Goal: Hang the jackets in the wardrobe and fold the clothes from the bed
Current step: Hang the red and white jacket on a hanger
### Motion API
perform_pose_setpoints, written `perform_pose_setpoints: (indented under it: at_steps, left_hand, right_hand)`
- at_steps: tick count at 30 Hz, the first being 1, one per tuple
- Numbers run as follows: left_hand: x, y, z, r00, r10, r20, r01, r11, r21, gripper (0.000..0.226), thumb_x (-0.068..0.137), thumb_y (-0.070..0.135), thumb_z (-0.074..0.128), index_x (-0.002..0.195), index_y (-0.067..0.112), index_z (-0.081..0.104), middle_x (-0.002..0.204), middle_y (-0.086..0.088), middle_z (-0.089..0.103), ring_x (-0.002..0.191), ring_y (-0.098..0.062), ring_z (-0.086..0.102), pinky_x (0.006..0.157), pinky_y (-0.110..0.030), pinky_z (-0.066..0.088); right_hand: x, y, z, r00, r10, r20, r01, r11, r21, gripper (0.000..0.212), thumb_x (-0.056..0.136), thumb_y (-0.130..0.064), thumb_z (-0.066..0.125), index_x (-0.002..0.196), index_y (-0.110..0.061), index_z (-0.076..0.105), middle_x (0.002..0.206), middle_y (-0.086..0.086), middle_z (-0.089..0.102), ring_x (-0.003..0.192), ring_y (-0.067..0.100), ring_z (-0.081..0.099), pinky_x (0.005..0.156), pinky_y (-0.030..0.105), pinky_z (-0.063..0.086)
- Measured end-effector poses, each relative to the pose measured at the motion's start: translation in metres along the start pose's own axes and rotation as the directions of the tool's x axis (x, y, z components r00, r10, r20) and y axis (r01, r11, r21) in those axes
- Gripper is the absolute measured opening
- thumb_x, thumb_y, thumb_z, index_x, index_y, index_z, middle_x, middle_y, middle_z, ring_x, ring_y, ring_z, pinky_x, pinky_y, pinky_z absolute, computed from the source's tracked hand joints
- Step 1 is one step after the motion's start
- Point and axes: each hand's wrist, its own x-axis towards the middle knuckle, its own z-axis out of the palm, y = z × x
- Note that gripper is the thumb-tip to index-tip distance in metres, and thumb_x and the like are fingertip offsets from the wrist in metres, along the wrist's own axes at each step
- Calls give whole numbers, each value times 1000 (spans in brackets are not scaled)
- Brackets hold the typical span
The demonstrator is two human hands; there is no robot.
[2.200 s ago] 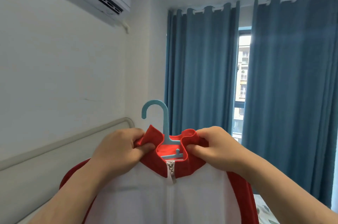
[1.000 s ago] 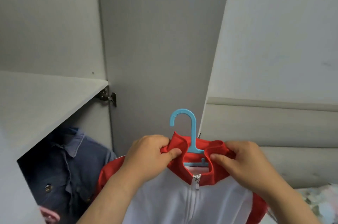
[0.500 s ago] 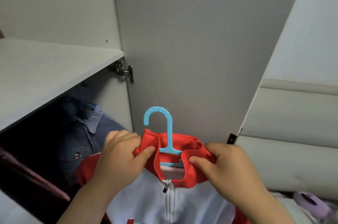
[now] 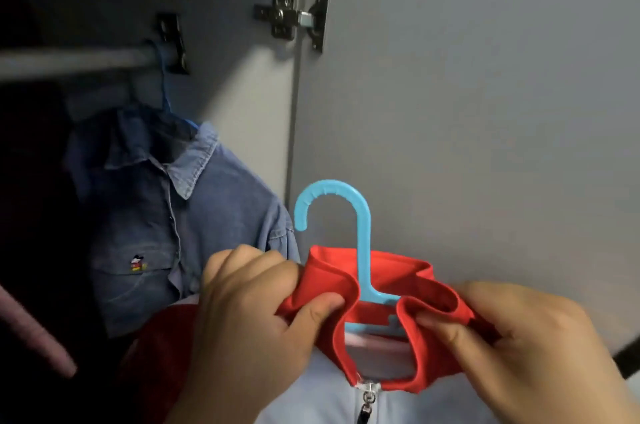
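Both hands pinch the red collar of the jacket (image 4: 311, 396): the left hand (image 4: 249, 312) on one side of the blue hanger (image 4: 363, 233), the right hand (image 4: 512, 347) on the other. The jacket hangs between them, before the open wardrobe door (image 4: 467, 112). The rail (image 4: 69, 61) lies above and to the left, its long axis running sideways. The hook's open side faces it, and the left hand is nearer. A denim shirt (image 4: 145, 215) already hangs at the rail's end.
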Motion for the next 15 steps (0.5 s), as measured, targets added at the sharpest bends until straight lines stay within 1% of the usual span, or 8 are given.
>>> perform_pose_setpoints:
  at_steps: [3,5,6,8,10,11,13,15]
  left_hand:
    - [-25,-14,15,1000,-18,-15,19,999,37,49,84,52,55,54,15,51,56,5,43,61,-25,46,67,-35,31]
    - [-39,-20,19,999,-36,-23,37,997,71,50,84,54,54,55,14,57,55,6,45,61,-26,47,68,-38,33]
    - [-44,-21,20,999,-38,-23,41,995,95,50,84,55,53,57,13,61,55,6,47,62,-26,48,69,-38,34]
    - [-52,-19,19,999,-48,-24,51,988,143,49,83,56,52,62,14,67,57,6,50,64,-24,49,72,-38,34]
    - [-60,-12,16,998,-61,-31,66,981,184,46,83,55,52,67,15,70,59,6,52,67,-23,48,73,-39,34]
    - [-64,-7,15,998,-59,-30,63,979,193,44,83,54,52,71,16,71,62,6,54,69,-22,48,74,-39,36]
    - [-73,5,12,999,-52,-9,52,983,177,40,87,50,50,83,18,74,70,3,60,72,-22,50,75,-43,41]
    - [-83,15,9,997,-51,50,41,982,185,40,90,48,46,93,18,73,77,0,62,76,-26,52,76,-46,44]
  right_hand:
    - [-6,5,32,999,-39,31,38,999,34,35,76,-60,53,71,-29,69,57,-10,62,52,10,59,47,31,42]
    - [-12,6,51,999,-45,31,42,995,93,39,74,-62,51,75,-27,68,57,-10,60,50,9,56,47,31,40]
    - [-15,7,59,999,-43,17,40,991,127,40,73,-63,50,78,-27,66,57,-12,57,51,11,54,47,29,38]
    - [-23,12,68,999,-50,-3,49,984,172,43,69,-66,48,81,-27,63,57,-15,53,56,14,52,51,31,39]
    - [-32,17,71,998,-68,-7,68,978,195,49,65,-69,45,74,-23,62,58,-16,52,56,16,50,49,33,38]
    - [-36,20,71,997,-79,-15,80,975,206,49,64,-70,44,71,-23,60,57,-17,51,51,16,46,43,30,33]
    - [-45,25,72,993,-111,-38,117,971,208,44,64,-69,44,68,-26,55,55,-16,49,43,12,36,40,25,28]
    - [-54,27,73,992,-124,-30,128,971,200,46,66,-68,47,63,-23,53,49,-8,47,45,9,39,41,25,29]
